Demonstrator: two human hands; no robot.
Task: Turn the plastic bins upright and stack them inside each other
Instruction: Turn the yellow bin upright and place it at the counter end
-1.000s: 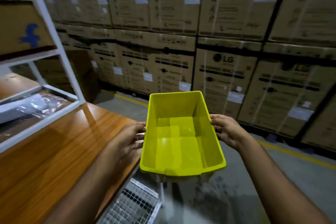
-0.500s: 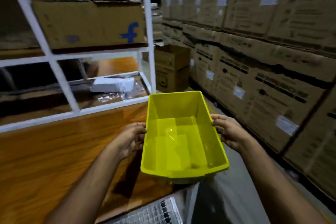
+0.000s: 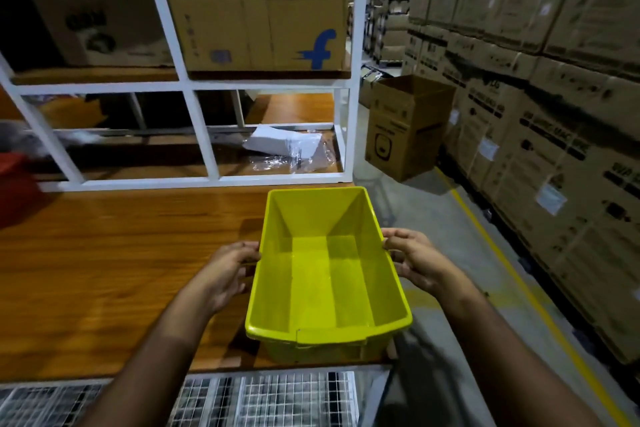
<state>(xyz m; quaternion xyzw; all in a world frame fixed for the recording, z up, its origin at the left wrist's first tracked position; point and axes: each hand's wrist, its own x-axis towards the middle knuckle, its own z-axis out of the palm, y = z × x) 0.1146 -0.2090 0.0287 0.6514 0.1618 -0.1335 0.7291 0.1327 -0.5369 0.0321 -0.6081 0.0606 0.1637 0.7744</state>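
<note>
A yellow plastic bin (image 3: pixel 325 274) is upright with its open top facing me, empty inside. It hangs over the right end of the wooden table (image 3: pixel 104 267). My left hand (image 3: pixel 228 274) grips its left rim and my right hand (image 3: pixel 415 263) grips its right rim. A red object (image 3: pixel 14 191), perhaps another bin, shows blurred at the far left edge of the table.
A white metal shelf frame (image 3: pixel 207 135) stands at the back of the table with cardboard boxes (image 3: pixel 263 28) and plastic-wrapped paper (image 3: pixel 287 146). Stacked cartons (image 3: pixel 540 97) wall the right side past a grey floor aisle with a yellow line. A wire mesh rack (image 3: pixel 263 399) lies below the table's front edge.
The view has swung left from the carton wall to the shelf and table. Both hands kept their hold, and the yellow bin now hangs over the table's right end.
</note>
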